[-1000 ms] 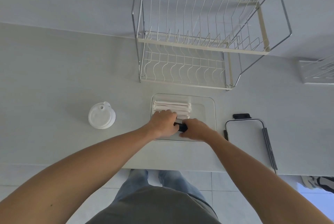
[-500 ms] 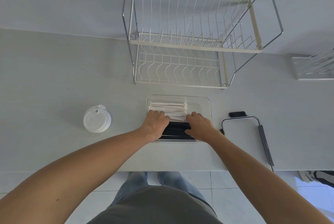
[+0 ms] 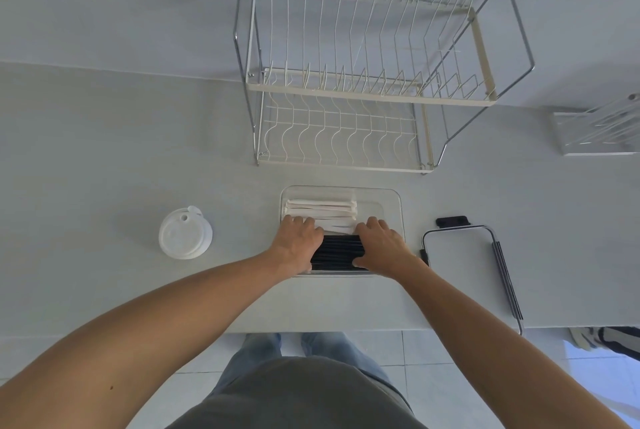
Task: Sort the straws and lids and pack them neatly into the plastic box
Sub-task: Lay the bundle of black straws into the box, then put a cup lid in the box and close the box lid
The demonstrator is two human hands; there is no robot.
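A clear plastic box [image 3: 399, 206] sits on the white counter in front of me. White wrapped straws [image 3: 322, 208] lie across its far half, and a bundle of black straws [image 3: 341, 252] lies across its near half. My left hand [image 3: 299, 243] rests over the left end of the black bundle, fingers reaching onto the white straws. At the bundle's right end my right hand [image 3: 381, 245] lies flat, its thumb on the near side. A stack of white cup lids [image 3: 185, 234] stands on the counter to the left, apart from the box.
The box's flat lid [image 3: 457, 255] with black clips lies to the right, a few dark straws [image 3: 505, 279] along its right side. A two-tier wire dish rack [image 3: 346, 116] stands behind the box. A clear holder [image 3: 599, 132] sits far right. The counter edge runs just below my forearms.
My hands, close together on the black bundle a second ago, have spread apart to its two ends, uncovering the black straws lying in the box. The camera view shifted slightly.
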